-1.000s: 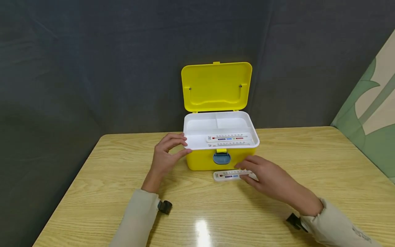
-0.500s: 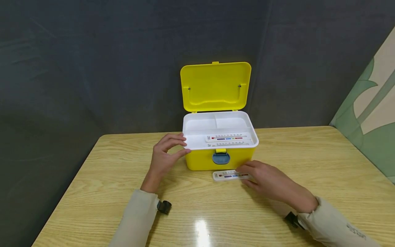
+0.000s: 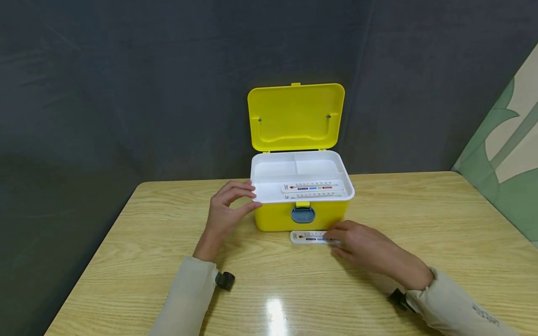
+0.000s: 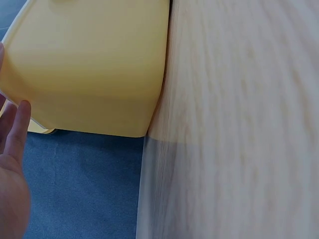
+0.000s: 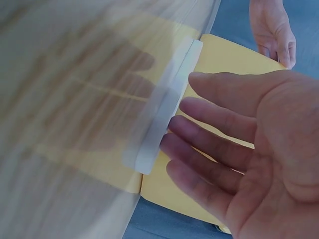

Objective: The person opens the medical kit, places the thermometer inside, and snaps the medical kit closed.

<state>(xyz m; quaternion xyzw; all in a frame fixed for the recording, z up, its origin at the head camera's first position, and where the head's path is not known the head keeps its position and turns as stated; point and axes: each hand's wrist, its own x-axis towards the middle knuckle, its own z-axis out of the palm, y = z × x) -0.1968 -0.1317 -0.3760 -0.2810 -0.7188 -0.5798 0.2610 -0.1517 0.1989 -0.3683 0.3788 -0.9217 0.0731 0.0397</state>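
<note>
A yellow storage box (image 3: 269,218) stands on the table with its lid (image 3: 294,116) raised and a white divided tray (image 3: 273,173) in its top. My left hand (image 3: 224,212) holds the box's rim at the front left corner, fingertips over the edge and thumb at the front. Two flat white thermometers lie in the tray's front compartment, one thermometer (image 3: 312,187) behind the other thermometer (image 3: 315,195). Another thermometer (image 3: 308,237) lies on the table before the box. My right hand (image 3: 363,245) touches its right end with extended fingers; its thumb stands apart in the right wrist view.
The blue-grey latch (image 3: 303,214) hangs on the box front. The wooden table (image 3: 147,261) ends at a dark cloth (image 3: 189,93) behind the box. A green and beige patterned panel (image 3: 504,154) stands on the right.
My right hand's fingers have shifted slightly over the right end of the thermometer on the table. My left hand stays at the box's corner.
</note>
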